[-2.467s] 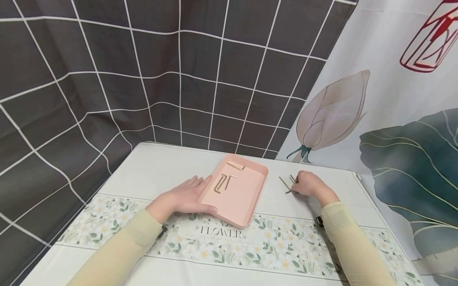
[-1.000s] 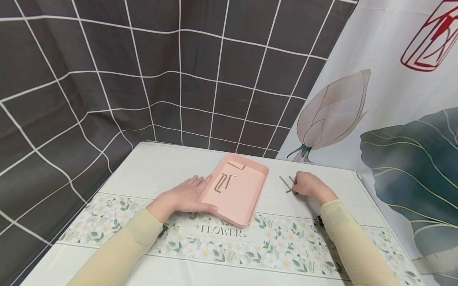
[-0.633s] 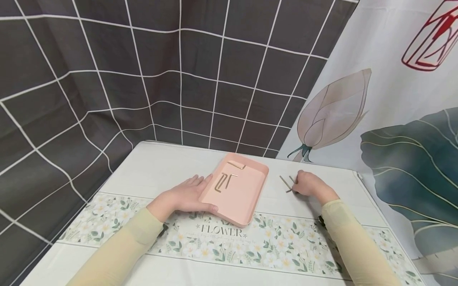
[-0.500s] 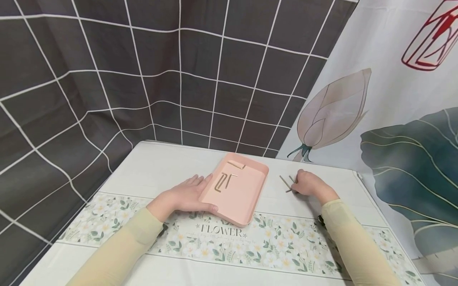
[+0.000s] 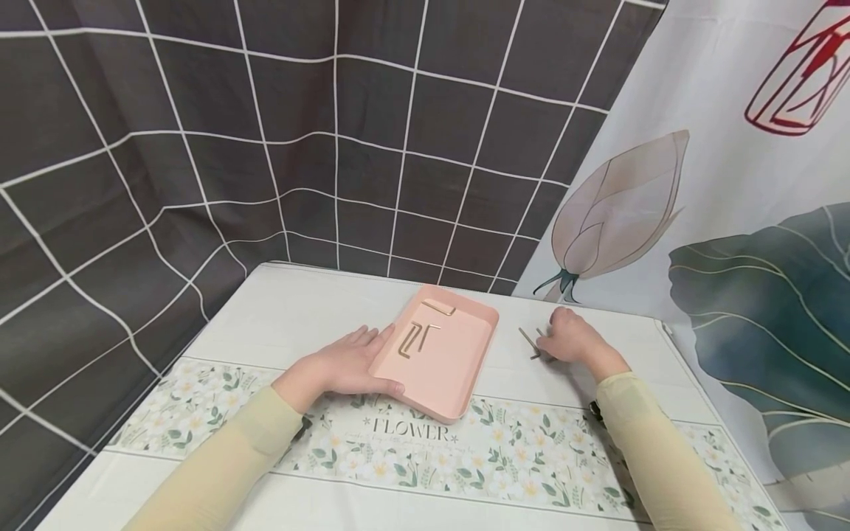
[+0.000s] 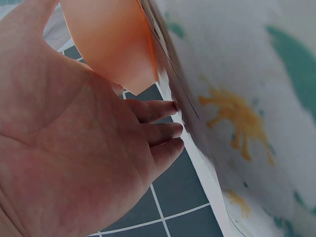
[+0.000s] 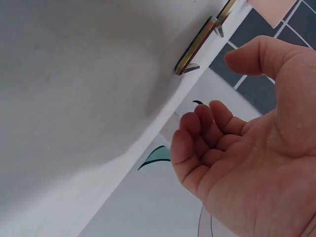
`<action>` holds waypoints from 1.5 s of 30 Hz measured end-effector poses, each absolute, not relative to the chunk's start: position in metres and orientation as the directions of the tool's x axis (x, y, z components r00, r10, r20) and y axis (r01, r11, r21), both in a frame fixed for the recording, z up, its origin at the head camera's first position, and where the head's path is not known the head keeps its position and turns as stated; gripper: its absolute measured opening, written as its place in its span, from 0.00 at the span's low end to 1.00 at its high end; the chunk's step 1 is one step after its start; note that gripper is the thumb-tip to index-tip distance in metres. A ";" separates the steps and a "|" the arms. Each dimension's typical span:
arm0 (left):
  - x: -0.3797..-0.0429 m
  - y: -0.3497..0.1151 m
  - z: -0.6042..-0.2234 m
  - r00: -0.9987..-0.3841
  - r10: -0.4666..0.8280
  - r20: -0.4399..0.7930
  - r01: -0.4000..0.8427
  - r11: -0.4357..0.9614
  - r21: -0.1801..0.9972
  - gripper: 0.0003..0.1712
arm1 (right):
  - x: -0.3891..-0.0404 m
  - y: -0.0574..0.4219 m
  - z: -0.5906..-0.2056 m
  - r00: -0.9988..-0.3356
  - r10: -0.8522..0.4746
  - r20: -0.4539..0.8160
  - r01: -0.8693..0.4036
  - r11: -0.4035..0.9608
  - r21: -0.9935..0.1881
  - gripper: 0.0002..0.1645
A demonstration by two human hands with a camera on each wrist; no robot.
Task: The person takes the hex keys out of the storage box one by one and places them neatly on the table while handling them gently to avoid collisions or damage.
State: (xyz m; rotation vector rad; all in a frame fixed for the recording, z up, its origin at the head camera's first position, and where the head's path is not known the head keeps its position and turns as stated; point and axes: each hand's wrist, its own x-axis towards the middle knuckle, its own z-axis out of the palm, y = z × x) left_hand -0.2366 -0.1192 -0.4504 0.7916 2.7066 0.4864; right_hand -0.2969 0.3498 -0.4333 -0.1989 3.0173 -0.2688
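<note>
My left hand [image 5: 352, 361] lies straight-fingered along the left side of a pink tray [image 5: 441, 380], its thumb at the near edge. In the left wrist view, the palm [image 6: 79, 133] is beside the tray's wall [image 6: 111, 44]. Inside the tray lie several brass-coloured L-shaped hex keys, one hex key [image 5: 437, 307] near the far end and others grouped left of the middle. Right of the tray, my right hand [image 5: 572, 338] hovers by two more, a hex key [image 5: 528, 341] and its neighbour [image 5: 540, 332]. The right wrist view has its fingers loosely bent, thumb apart, holding nothing.
A white tabletop carries a floral cloth band [image 5: 412, 450] printed "FLOWER" in front of the tray. Behind the table hangs a dark grid-patterned curtain [image 5: 372, 169]. A white curtain with a flower print [image 5: 617, 206] hangs at the right, close to the table's edge.
My right hand has shifted slightly up and away from the hex keys on the table. My left hand and the tray stay where they were.
</note>
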 end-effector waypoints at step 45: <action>-0.237 -0.121 -0.454 -0.812 0.559 -0.169 0.468 0.796 0.385 0.77 | -0.293 0.280 -0.421 -0.950 -0.286 0.126 -0.310 0.916 -0.254 0.34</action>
